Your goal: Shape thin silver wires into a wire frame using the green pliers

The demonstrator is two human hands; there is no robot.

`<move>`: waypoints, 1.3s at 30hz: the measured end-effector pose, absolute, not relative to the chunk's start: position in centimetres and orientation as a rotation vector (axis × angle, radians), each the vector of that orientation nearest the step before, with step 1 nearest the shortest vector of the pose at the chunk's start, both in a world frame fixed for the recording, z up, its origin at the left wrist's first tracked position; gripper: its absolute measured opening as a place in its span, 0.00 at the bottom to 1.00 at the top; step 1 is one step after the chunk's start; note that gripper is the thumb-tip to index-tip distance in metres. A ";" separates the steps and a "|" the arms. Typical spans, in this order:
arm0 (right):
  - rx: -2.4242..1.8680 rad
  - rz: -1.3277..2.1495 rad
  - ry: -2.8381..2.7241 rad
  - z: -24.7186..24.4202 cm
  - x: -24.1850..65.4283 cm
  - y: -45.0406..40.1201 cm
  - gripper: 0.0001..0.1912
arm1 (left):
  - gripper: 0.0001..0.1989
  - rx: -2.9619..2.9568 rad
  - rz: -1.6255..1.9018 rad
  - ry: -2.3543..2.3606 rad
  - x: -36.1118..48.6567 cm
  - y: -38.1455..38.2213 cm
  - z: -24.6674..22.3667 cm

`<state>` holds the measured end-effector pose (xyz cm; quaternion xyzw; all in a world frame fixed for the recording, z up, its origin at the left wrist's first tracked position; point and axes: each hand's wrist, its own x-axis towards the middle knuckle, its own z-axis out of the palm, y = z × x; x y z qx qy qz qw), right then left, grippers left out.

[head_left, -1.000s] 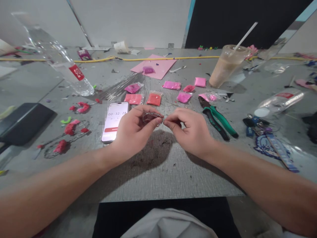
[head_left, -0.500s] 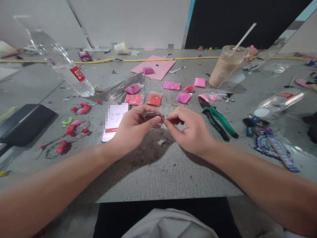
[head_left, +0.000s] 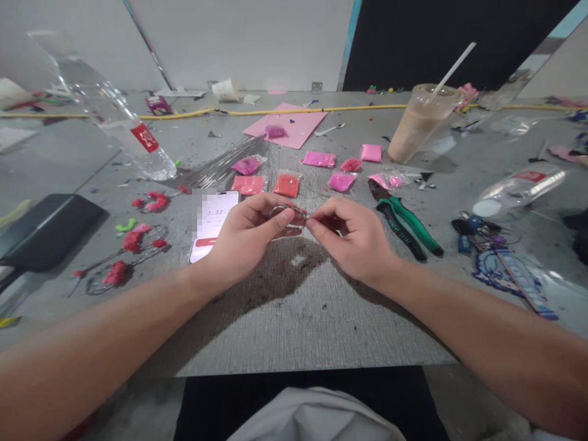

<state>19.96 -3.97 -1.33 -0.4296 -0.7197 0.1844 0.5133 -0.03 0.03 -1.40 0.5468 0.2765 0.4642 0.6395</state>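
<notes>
A small loop of twisted wire (head_left: 294, 211) is between my two hands, above the grey table. My left hand (head_left: 257, 229) is closed on the loop, thumb pressed on top. The fingertips of my right hand (head_left: 351, 233) pinch the loop's right end; the exact wire tip is too small to make out. A phone (head_left: 214, 217) lies partly behind my left hand. Just beyond my hands are a red clay packet (head_left: 286, 184) and several pink ones. Pliers with green and black handles (head_left: 407, 223) rest to the right of my right hand.
At the left stand a clear bottle (head_left: 124, 135), a black flat tool (head_left: 55, 229) and wire pieces with red clay (head_left: 114, 272). To the right are a drink cup with a straw (head_left: 416, 125), a lying bottle (head_left: 519, 190) and keys with a charm (head_left: 505, 269). A yellow cable (head_left: 294, 111) crosses behind.
The wire loop has tilted and looks flatter between my fingers. My left thumb has shifted slightly up and left. My right hand keeps its pinch almost in place.
</notes>
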 end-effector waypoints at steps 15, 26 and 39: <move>-1.008 0.430 -1.858 -1.2 20.3 -3.6 0.09 | 0.08 1.332 1.038 0.697 -0.1 0.3 -1.4; -1.009 0.227 -1.871 -1.6 20.1 -3.8 0.08 | 0.06 1.248 1.046 0.682 -0.1 0.1 -1.2; -0.954 0.373 -1.671 -1.4 19.6 -4.7 0.02 | 0.04 1.089 1.053 0.559 0.6 -1.3 -0.6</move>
